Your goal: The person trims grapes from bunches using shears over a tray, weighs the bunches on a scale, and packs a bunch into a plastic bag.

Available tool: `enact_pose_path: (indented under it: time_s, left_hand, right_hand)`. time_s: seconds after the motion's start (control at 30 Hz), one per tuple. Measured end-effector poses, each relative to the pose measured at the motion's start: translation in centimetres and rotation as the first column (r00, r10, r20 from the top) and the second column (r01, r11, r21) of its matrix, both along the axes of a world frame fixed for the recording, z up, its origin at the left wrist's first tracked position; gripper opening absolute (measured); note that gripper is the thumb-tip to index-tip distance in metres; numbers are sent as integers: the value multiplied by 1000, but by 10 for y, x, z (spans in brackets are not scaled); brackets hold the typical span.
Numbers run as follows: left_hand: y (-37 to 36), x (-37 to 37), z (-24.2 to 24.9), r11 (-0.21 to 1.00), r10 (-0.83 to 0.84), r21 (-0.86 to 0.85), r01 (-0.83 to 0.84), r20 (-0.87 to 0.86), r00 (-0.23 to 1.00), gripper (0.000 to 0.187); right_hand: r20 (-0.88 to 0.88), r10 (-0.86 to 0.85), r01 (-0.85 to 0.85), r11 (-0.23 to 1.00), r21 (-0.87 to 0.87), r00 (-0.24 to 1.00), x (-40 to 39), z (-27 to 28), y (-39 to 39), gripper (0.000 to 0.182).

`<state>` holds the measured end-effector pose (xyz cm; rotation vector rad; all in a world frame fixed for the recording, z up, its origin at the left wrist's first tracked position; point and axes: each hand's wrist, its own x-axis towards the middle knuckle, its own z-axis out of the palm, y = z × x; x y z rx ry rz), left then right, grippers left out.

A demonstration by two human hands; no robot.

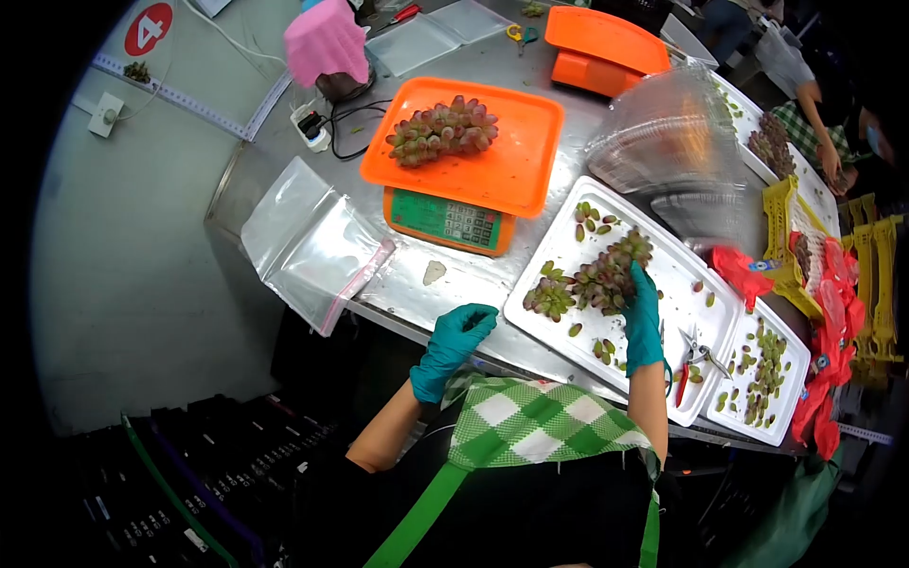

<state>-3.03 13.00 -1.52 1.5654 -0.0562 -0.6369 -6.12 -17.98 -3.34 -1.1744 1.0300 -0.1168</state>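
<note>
Gloves [644,346], teal in colour, cover both of the person's hands. The right hand [642,317] is at a bunch [606,275] of dark red and green grapes in the upper middle of a white tray [670,257]. Its fingers touch the right end of the bunch; how tightly they grasp it cannot be told, nor whether the bunch is lifted off the tray. A smaller, greener bunch [549,295] is just beside it on the left. Loose grapes [604,351] are scattered around both, and snips [699,354] with a red handle lie near the tray's lower right end.

The left hand [459,339] is at the near edge of the table [402,295], left of the tray. Its fingers are curled loosely toward the thumb; whether they pinch anything cannot be told.

Beyond the left hand stands an orange scale [454,223], with another bunch [442,133] lying across its pan [523,156]. A clear bag [317,248] lies left of the scale, partly over the table's edge. Clear boxes [668,142] are stacked behind the tray, a second orange scale [606,68] farther back. On the right, a smaller tray [793,386] holds more grapes, near red bags [826,331] and a yellow crate [784,241]. A co-worker's arm [819,128] reaches down at the upper right.
</note>
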Motion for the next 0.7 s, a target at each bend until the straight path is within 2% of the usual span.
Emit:
enact_pose_path:
  time_s: [0.03,0.07,0.13,0.23,0.33,0.37,0.47,0.5,0.57,0.6,0.63,0.67,0.7]
  left_hand:
    - [-3,-1,3,1000,-25,6,25,4,1000,22]
    - [-5,0,4,999,-36,15,36,16,999,22]
    - [-6,1,5,998,-56,36,55,38,998,22]
    - [-7,2,6,996,-71,61,68,56,996,22]
    - [-5,4,6,997,-66,56,62,74,995,22]
    - [-3,5,5,996,-61,72,54,94,994,22]
    - [-1,9,-5,990,-118,88,107,126,985,22]
    - [-1,11,-9,994,-104,39,102,50,993,20]
    - [0,17,-8,977,-188,114,178,87,978,22]
    - [-3,18,-5,980,-183,93,178,45,982,23]
    - [-4,20,-3,975,-202,102,198,30,979,22]
    - [-6,22,-3,972,-207,116,204,20,978,22]
    - [-8,25,-5,965,-239,119,235,20,971,22]
  right_hand:
    - [-75,38,-42,998,-53,996,0,15,6,55]
    - [8,37,-36,998,-51,999,-4,10,6,61]
    - [42,71,-69,996,-51,997,-10,17,8,61]
    - [133,98,-75,983,-168,986,-25,14,11,64]
    - [125,16,32,926,-377,992,-44,28,19,60]
    - [212,-16,115,878,-464,977,-53,7,12,54]
    - [114,-73,131,725,-676,991,-87,-5,-4,45]
    - [169,-112,202,641,-740,979,-100,-1,-6,38]
    - [52,-194,135,444,-886,980,-128,-2,-22,40]
    - [5,-260,126,448,-885,966,-143,4,-28,43]
    - [71,-304,209,449,-869,950,-157,-8,-39,46]
    - [-95,-314,81,504,-860,945,-170,9,-42,53]
    - [-196,-319,-54,404,-913,927,-186,-3,-47,58]
